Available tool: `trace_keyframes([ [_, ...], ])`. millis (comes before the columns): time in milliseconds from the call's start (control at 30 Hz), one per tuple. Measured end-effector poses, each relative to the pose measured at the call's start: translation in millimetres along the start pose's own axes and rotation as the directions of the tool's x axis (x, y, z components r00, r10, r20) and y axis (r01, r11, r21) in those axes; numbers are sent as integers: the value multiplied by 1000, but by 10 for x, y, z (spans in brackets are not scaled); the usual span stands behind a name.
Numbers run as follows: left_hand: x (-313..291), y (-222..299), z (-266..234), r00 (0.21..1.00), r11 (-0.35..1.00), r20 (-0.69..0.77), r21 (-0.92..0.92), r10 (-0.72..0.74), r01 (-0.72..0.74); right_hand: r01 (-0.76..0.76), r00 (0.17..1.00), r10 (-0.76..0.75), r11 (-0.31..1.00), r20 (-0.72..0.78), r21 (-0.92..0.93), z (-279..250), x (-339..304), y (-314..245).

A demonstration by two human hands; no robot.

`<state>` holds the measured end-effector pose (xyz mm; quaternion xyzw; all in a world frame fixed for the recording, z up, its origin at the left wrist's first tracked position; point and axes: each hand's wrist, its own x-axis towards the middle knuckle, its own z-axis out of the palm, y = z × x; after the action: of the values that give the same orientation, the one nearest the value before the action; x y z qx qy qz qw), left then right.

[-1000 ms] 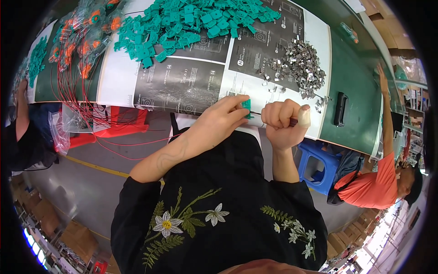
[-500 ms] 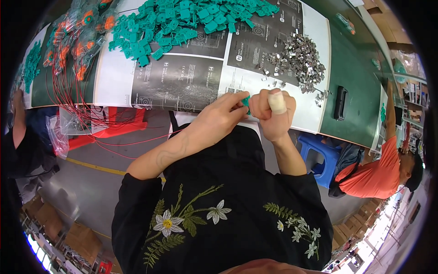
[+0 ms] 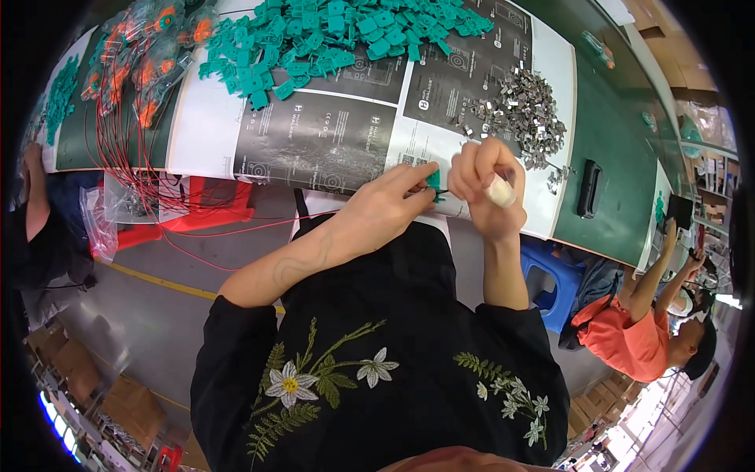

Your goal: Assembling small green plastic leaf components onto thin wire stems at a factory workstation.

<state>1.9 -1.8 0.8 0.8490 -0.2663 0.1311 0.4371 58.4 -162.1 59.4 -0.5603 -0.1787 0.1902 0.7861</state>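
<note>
Near the table's front edge, my left hand pinches a small green plastic part between thumb and fingers. Just right of it, my right hand is closed, its thumb wrapped in a pale covering. A thin dark tip shows between the right fingers and the green part; what it belongs to is hidden in the fist. Beyond my hands lies a large heap of similar green plastic parts. To the right is a pile of small shiny metal pieces.
Printed black-and-white sheets cover the green table. At left are bagged orange-and-clear parts with red wires trailing off the edge. A black handle-like object lies at right, near a blue stool and a co-worker.
My right hand has turned and drawn slightly right of the green part, exposing more of it and the thin dark tip. The co-worker at right has shifted lower in view, both arms now raised.
</note>
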Motion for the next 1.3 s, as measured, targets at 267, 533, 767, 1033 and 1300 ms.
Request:
trace_keyframes([
  [267, -20, 31, -25, 998, 993, 48, 111, 38, -43, 179, 983, -184, 937, -13, 300, -246, 14, 61],
  [533, -3, 35, -36, 996, 994, 82, 105, 30, -39, 182, 973, -218, 927, 76, 329, -313, -25, 161],
  [767, -15, 43, -25, 997, 996, 77, 89, 21, -28, 209, 978, -188, 872, -90, 442, -223, -35, 201],
  [1033, -8, 0, -12, 995, 991, 72, 113, 70, -77, 212, 977, -212, 975, 9, -63, 28, 32, 131],
  [1300, -35, 33, 9, 998, 996, 41, 71, 48, -51, -42, 999, 42, 999, -24, -1, -62, 102, 244],
])
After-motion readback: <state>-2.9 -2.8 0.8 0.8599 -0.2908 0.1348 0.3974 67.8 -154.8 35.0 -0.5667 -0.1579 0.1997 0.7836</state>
